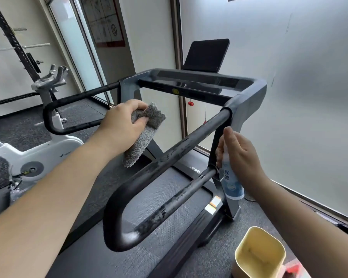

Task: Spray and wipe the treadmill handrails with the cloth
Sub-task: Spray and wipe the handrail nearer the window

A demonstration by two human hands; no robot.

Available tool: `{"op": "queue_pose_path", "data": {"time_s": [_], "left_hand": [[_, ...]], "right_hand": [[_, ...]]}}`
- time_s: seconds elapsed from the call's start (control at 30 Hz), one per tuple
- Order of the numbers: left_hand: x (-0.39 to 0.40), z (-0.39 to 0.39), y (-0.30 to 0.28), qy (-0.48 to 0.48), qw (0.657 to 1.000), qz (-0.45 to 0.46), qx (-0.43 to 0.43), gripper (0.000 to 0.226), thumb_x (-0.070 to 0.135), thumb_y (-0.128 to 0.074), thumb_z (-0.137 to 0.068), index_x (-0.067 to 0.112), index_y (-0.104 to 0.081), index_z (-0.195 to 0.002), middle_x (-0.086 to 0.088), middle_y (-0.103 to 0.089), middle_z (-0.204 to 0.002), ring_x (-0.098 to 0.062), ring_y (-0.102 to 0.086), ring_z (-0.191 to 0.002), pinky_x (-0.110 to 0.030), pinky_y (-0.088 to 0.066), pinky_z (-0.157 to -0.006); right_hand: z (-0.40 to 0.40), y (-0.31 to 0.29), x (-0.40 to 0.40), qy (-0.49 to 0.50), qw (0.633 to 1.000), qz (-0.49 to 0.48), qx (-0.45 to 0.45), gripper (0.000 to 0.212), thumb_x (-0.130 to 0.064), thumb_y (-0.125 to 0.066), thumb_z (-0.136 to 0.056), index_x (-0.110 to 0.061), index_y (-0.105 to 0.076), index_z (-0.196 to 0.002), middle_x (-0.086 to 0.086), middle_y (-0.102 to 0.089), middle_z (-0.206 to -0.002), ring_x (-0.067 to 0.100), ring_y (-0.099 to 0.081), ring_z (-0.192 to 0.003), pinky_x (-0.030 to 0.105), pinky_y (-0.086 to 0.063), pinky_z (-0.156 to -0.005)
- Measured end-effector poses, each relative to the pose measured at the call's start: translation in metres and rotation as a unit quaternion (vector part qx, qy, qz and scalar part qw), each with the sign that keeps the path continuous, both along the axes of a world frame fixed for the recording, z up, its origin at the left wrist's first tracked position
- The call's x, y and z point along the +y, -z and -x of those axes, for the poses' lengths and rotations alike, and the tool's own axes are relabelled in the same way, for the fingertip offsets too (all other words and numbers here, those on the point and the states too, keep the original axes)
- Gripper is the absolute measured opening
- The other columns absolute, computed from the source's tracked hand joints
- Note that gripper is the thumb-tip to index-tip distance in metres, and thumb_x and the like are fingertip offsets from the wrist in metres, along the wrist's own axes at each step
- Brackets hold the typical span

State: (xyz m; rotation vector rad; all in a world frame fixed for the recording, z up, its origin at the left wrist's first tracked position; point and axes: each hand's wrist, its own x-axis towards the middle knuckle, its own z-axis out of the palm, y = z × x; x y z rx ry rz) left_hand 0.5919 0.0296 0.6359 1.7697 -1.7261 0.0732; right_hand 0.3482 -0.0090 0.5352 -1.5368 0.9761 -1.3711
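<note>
At the far left I see a white exercise bike (38, 155) standing on the dark floor, beside the treadmill's left handrail (72, 101), a black looped bar that runs back to the grey console frame (189, 77). My left hand (121, 127) is raised over the treadmill belt (159, 193), between the two rails, and its grip is closed around a grey cloth (147, 133); the top of the cloth is bunched between thumb and fingers while the rest hangs down loose, touching neither rail as far as I can tell. In the middle, nearer to me, the right handrail (169, 159) slopes from the console down to a rounded loop, and its black surface shows pale smears and scuffs (wet or worn, I cannot tell which). A dark tablet screen (207, 55) sits on top of the console. Just right of that rail, my right hand (241, 157) holds a small white and blue spray bottle (231, 183) upright, fingers wrapped around its upper part, thumb up by the top. At the lower right a pale yellow bin (259, 255) stands on the floor by the frosted glass wall (289, 97).
</note>
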Motion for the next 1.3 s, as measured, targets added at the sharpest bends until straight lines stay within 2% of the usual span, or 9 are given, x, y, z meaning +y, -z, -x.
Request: {"op": "queue_pose_path", "data": {"time_s": [0.17, 0.3, 0.47, 0.7, 0.8, 0.93, 1.03, 1.17, 1.3], "left_hand": [[-0.012, 0.003, 0.005, -0.019, 1.000, -0.014, -0.012, 0.025, 0.023, -0.060, -0.089, 0.026, -0.060, -0.114, 0.004, -0.061, -0.106, -0.012, -0.049, -0.087, -0.019, -0.032, -0.074], [-0.017, 0.006, 0.006, -0.047, 0.999, -0.018, -0.007, 0.024, 0.022, -0.060, -0.089, 0.025, -0.061, -0.113, 0.004, -0.061, -0.113, -0.014, -0.050, -0.095, -0.018, -0.030, -0.077], [-0.016, 0.007, 0.005, -0.101, 0.994, -0.031, -0.002, 0.027, 0.022, -0.060, -0.089, 0.025, -0.059, -0.116, 0.000, -0.060, -0.122, -0.021, -0.052, -0.111, -0.021, -0.032, -0.084], [-0.012, 0.015, 0.008, -0.161, 0.986, -0.038, 0.004, 0.029, 0.024, -0.058, -0.090, 0.026, -0.057, -0.119, -0.002, -0.057, -0.127, -0.021, -0.050, -0.113, -0.021, -0.030, -0.085], [-0.013, 0.024, 0.011, -0.177, 0.984, -0.034, 0.008, 0.030, 0.024, -0.059, -0.090, 0.025, -0.057, -0.120, -0.001, -0.055, -0.130, -0.021, -0.049, -0.118, -0.020, -0.029, -0.086], [-0.011, 0.036, 0.011, -0.182, 0.983, -0.029, 0.008, 0.031, 0.024, -0.058, -0.091, 0.025, -0.057, -0.122, 0.001, -0.055, -0.130, -0.018, -0.049, -0.116, -0.019, -0.029, -0.085], [-0.010, 0.041, 0.010, -0.171, 0.985, -0.030, 0.007, 0.032, 0.025, -0.059, -0.090, 0.027, -0.055, -0.122, 0.006, -0.056, -0.125, -0.010, -0.048, -0.102, -0.015, -0.028, -0.079], [-0.016, 0.045, 0.009, -0.143, 0.987, -0.067, 0.028, 0.036, 0.032, -0.062, -0.087, 0.032, -0.048, -0.121, 0.011, -0.047, -0.113, -0.006, -0.044, -0.102, -0.023, -0.030, -0.084], [-0.037, 0.059, 0.019, -0.087, 0.990, -0.110, 0.013, 0.030, 0.036, -0.066, -0.084, 0.036, -0.054, -0.111, 0.010, -0.055, -0.110, -0.011, -0.052, -0.098, -0.026, -0.036, -0.080]], "right_hand": [[0.001, -0.004, -0.021, -0.006, 0.999, -0.036, 0.016, 0.058, -0.047, -0.036, -0.103, -0.011, -0.048, -0.059, 0.002, -0.052, -0.044, 0.019, -0.050, -0.043, 0.029, -0.042, -0.054], [-0.007, -0.009, -0.037, -0.049, 0.989, -0.050, 0.131, 0.065, -0.055, -0.037, -0.099, -0.009, -0.051, -0.056, 0.004, -0.052, -0.042, 0.017, -0.051, -0.043, 0.038, -0.050, -0.061], [-0.030, -0.018, -0.041, -0.136, 0.961, -0.051, 0.234, 0.053, -0.036, -0.039, -0.097, -0.008, -0.046, -0.053, 0.002, -0.054, -0.040, 0.014, -0.047, -0.040, 0.034, -0.052, -0.062], [-0.027, -0.031, -0.060, -0.198, 0.933, -0.032, 0.300, 0.055, -0.034, -0.034, -0.095, 0.002, -0.052, -0.057, 0.006, -0.057, -0.043, 0.020, -0.053, -0.047, 0.036, -0.054, -0.062], [-0.025, -0.031, -0.069, -0.210, 0.929, -0.027, 0.304, 0.045, -0.031, -0.033, -0.089, -0.004, -0.048, -0.055, 0.006, -0.056, -0.042, 0.018, -0.049, -0.042, 0.035, -0.050, -0.060], [-0.023, -0.030, -0.077, -0.205, 0.928, -0.016, 0.311, 0.050, -0.035, -0.034, -0.092, -0.003, -0.052, -0.057, 0.008, -0.058, -0.044, 0.018, -0.052, -0.043, 0.031, -0.049, -0.062], [-0.018, -0.030, -0.085, -0.200, 0.929, -0.014, 0.312, 0.043, -0.031, -0.035, -0.087, -0.003, -0.053, -0.059, 0.008, -0.058, -0.045, 0.019, -0.050, -0.042, 0.035, -0.051, -0.059], [0.000, -0.033, -0.105, -0.166, 0.940, -0.029, 0.298, 0.052, -0.034, -0.035, -0.091, 0.000, -0.054, -0.056, 0.007, -0.058, -0.042, 0.021, -0.054, -0.041, 0.041, -0.057, -0.068], [0.016, -0.032, -0.118, -0.144, 0.948, -0.055, 0.280, 0.045, -0.026, -0.037, -0.090, -0.005, -0.049, -0.053, 0.004, -0.055, -0.039, 0.023, -0.052, -0.041, 0.042, -0.055, -0.067]]}}
